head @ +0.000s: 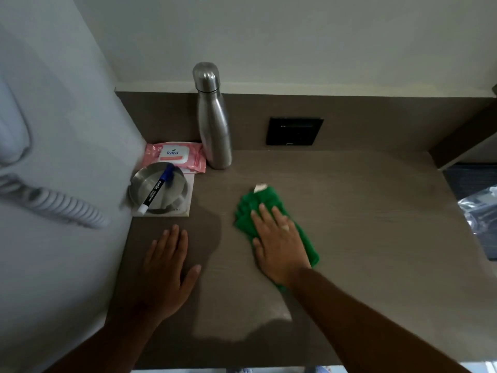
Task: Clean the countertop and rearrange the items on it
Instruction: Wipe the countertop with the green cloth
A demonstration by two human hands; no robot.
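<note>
Brown wood-grain laminate forms the tabletop [349,211], which is bounded by a white wall at the rear and a pale panel at the left. A folded green cleaning cloth [252,208] lies near the middle of the tabletop, with a small white tag at its far end. The right hand [279,246] rests flat on the cloth, fingers straight and pressed onto the fabric. The left hand [166,270] lies palm-down on the bare tabletop to the left of the cloth, fingers extended and slightly spread, holding nothing.

At the rear left, a round steel tray [177,187] sits on a white card [188,205]. A Camlin marker [156,188] with a blue cap lies diagonally across the tray. A pink Kara wet-wipes pack [188,157] lies behind the tray, against the rear upstand. A stainless steel bottle [213,119] stands upright just beside the pack, on its right. A black socket plate [294,131] is set in the rear upstand. A coiled white cord [64,208] hangs at the left.
</note>
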